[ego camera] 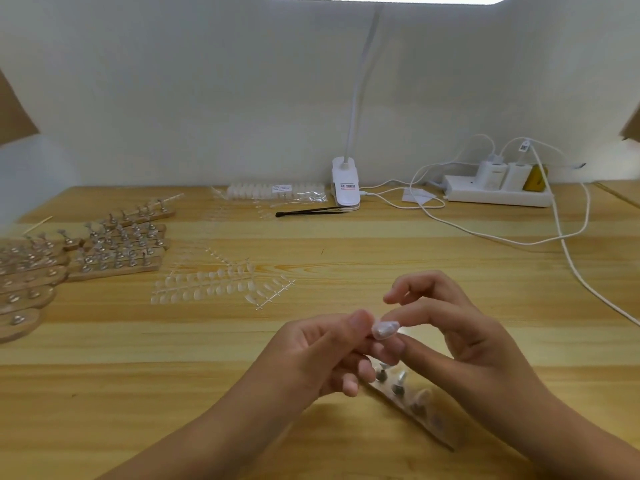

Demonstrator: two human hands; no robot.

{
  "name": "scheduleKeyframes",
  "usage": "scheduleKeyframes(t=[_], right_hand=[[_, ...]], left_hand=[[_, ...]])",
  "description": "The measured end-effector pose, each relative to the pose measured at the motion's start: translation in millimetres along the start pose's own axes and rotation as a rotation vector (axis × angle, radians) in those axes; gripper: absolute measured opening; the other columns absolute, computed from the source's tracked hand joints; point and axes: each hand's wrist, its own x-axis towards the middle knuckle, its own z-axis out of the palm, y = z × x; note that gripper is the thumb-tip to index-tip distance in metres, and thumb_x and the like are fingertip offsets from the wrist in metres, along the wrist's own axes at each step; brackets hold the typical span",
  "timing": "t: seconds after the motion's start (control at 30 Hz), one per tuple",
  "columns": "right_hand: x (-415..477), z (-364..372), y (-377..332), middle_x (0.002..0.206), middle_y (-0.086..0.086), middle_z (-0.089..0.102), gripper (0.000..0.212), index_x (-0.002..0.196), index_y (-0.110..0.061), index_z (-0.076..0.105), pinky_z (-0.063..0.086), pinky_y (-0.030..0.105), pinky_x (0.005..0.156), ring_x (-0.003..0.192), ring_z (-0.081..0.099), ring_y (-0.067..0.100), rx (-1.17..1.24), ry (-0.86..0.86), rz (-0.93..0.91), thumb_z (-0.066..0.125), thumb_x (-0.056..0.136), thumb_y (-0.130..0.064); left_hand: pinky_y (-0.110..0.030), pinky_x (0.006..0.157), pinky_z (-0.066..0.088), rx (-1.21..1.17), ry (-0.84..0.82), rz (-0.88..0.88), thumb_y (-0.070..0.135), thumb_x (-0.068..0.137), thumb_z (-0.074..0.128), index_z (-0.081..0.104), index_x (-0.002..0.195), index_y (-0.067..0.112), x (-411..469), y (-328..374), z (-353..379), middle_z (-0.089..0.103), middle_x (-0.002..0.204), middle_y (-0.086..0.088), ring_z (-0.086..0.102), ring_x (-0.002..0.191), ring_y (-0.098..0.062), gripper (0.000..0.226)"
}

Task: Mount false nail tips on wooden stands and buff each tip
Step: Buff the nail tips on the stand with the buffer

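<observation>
A clear nail tip [384, 330] is held above the near middle of the wooden table [346, 258], in front of the person and between both hands. Its long axis runs roughly left to right across the view; which end is the free edge cannot be told.

Directly below it lies a wooden stand [412, 407], flat on the table. Its long axis runs diagonally from under the fingers toward the lower right. A row of metal-based pegs [397, 388] stands on it, and what they carry is too blurred to tell.

At the back edge a clear bag [277, 192] holds rows of white nail tips. To the right a white power strip [498, 195] holds two white chargers [498, 173] with cables [568, 258] trailing forward.

The left hand [322, 355] has its fingers curled and pinches the left end of the nail tip between thumb [360, 320] and fingertip. The right hand [464, 344] pinches the right end between thumb and one bent finger, while another finger [398, 296] is raised above, apart from the tip.

At the left are stacked wooden stands [117, 247]. Nearer the middle lie strips of clear tips [221, 284]. Behind them are a black tool [308, 212] and a white clip lamp [344, 188].
</observation>
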Motion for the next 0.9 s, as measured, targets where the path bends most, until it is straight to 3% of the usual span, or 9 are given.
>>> scheduleKeyframes(t=[0.27,0.4,0.47,0.57,0.63,0.73,0.8,0.9], right_hand=[[-1,-1,0,0.11,-0.009,0.057,0.015,0.092,-0.035,0.074,0.043,0.035,0.097,0.115,0.054,0.022,-0.077,0.041,-0.044,0.066,0.081,-0.042],[-1,1,0,0.109,-0.009,0.057,0.015,0.093,-0.036,0.073,0.043,0.039,0.096,0.116,0.054,0.024,-0.134,0.041,-0.076,0.065,0.082,-0.042],[1,-3,-1,0.11,-0.011,0.057,0.017,0.1,-0.037,0.071,0.044,0.034,0.095,0.114,0.055,0.023,-0.168,-0.003,-0.11,0.064,0.085,-0.04],[10,-28,5,0.116,-0.018,0.057,0.039,0.126,-0.039,0.057,0.043,0.02,0.093,0.113,0.054,0.01,-0.409,-0.127,-0.181,0.065,0.088,-0.038],[18,-54,15,0.121,-0.017,0.055,0.049,0.134,-0.04,0.048,0.038,0.021,0.097,0.115,0.046,0.001,-0.665,-0.136,-0.066,0.065,0.088,-0.042],[22,-84,31,0.121,-0.011,0.047,0.053,0.133,-0.037,0.053,0.035,0.026,0.1,0.117,0.04,0.01,-0.996,-0.243,0.233,0.065,0.083,-0.048],[21,-88,37,0.111,-0.017,0.048,0.042,0.126,-0.038,0.06,0.04,0.023,0.091,0.105,0.046,0.005,-0.994,-0.344,0.304,0.065,0.085,-0.047],[21,-79,31,0.096,-0.02,0.056,0.027,0.105,-0.046,0.067,0.046,0.016,0.074,0.088,0.056,0.003,-0.802,-0.303,0.284,0.059,0.081,-0.053]], left_hand=[[-0.011,0.059,0.045,0.058,-0.037,-0.033,0.051,0.077,0.073,0.077,0.092,0.021,-3,-1,-2,0.069,0.083,0.003,0.053,0.064,-0.005,0.034],[-0.013,0.06,0.046,0.065,-0.028,-0.03,0.049,0.075,0.074,0.077,0.093,0.021,-4,-2,-2,0.069,0.082,0.003,0.053,0.063,-0.005,0.034],[-0.013,0.059,0.046,0.076,-0.006,-0.014,0.048,0.073,0.074,0.077,0.092,0.02,-5,-3,-2,0.068,0.08,0.004,0.053,0.062,-0.004,0.034],[-0.012,0.055,0.044,0.051,0.052,0.012,0.046,0.068,0.076,0.076,0.092,0.017,-3,-2,-4,0.066,0.073,0.005,0.051,0.057,-0.005,0.037],[-0.012,0.054,0.044,0.039,0.086,0.04,0.045,0.068,0.076,0.076,0.089,0.017,-2,0,-7,0.062,0.07,0.005,0.048,0.054,-0.005,0.035],[-0.013,0.053,0.043,0.045,0.132,0.083,0.048,0.067,0.075,0.076,0.078,0.024,-3,3,-10,0.059,0.071,0.004,0.045,0.053,-0.005,0.027],[-0.014,0.052,0.042,0.045,0.16,0.087,0.05,0.065,0.076,0.076,0.078,0.023,-3,4,-10,0.059,0.071,0.003,0.044,0.054,-0.006,0.03],[-0.013,0.052,0.041,0.092,0.2,0.088,0.053,0.063,0.076,0.075,0.076,0.023,-3,5,-9,0.062,0.076,-0.001,0.043,0.053,-0.007,0.033]])
